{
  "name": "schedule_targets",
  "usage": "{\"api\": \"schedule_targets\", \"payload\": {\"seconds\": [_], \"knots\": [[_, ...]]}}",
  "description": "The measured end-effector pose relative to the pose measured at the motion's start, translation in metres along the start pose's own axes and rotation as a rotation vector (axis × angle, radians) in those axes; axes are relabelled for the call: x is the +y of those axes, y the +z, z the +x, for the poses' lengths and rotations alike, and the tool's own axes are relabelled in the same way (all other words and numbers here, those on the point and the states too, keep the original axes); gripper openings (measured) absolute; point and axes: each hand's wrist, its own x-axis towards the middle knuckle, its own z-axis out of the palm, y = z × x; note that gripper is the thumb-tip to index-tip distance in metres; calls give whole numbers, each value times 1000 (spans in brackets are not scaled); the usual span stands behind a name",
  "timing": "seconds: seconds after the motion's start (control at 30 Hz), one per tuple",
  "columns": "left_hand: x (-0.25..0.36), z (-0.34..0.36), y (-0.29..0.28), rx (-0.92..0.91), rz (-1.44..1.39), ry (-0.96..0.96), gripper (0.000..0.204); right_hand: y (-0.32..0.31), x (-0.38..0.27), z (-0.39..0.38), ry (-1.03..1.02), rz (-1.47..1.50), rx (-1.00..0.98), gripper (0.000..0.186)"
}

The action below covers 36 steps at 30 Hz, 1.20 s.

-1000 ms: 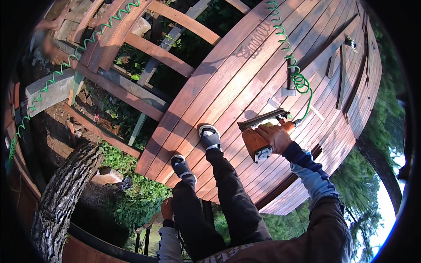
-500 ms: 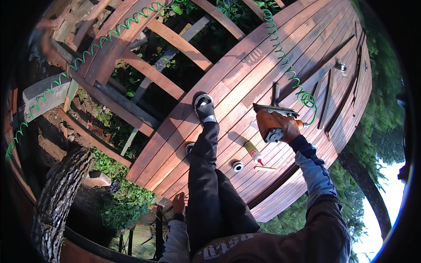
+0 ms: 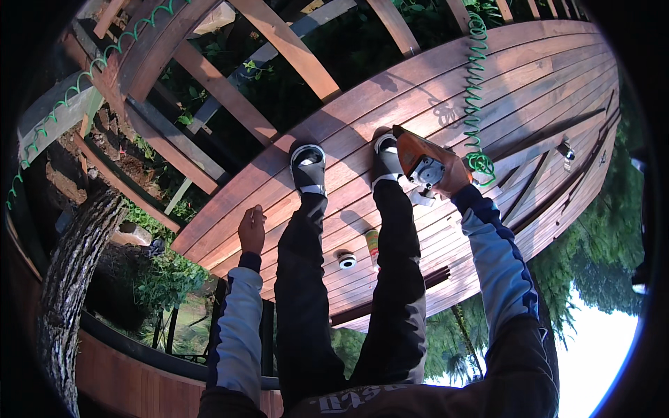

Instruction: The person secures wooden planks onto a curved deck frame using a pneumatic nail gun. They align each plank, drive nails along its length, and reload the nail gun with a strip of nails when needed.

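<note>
The right hand [image 3: 454,177] was wrapped around the orange nail gun [image 3: 416,150], presumably to bear its weight, while the left hand [image 3: 251,230] hung half-open, apparently empty, perhaps for balance

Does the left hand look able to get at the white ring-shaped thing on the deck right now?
Probably not directly: the left hand looks empty, but the left leg shows between it and the white ring-shaped thing, which rests down on the deck; stooping seems needed.
</note>
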Motion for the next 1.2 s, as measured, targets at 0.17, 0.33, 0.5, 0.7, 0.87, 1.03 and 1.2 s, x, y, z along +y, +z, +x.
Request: {"api": "schedule_targets", "payload": {"seconds": [0.17, 0.33, 0.5, 0.7, 0.87, 1.03, 1.2], "knots": [[46, 78, 89, 72, 216, 267, 39, 42, 6, 70, -165, 134, 32, 79], [56, 167, 161, 74, 656, 557, 66, 84, -7, 126, -229, 194, -119, 57], [42, 202, 189, 2, 894, 472, 68, 105, -26, 153, -369, -44, -16, 68], [48, 201, 188, -32, 900, 395, 63, 121, -40, 162, -319, 51, -52, 70], [52, 198, 187, -22, 872, 410, 58, 123, -35, 160, -257, 55, -33, 63], [56, 200, 187, -76, 899, 346, 60, 128, -27, 162, -205, 56, -49, 63], [58, 200, 187, -90, 935, 351, 62, 129, -24, 164, -187, 27, -51, 65]]}}
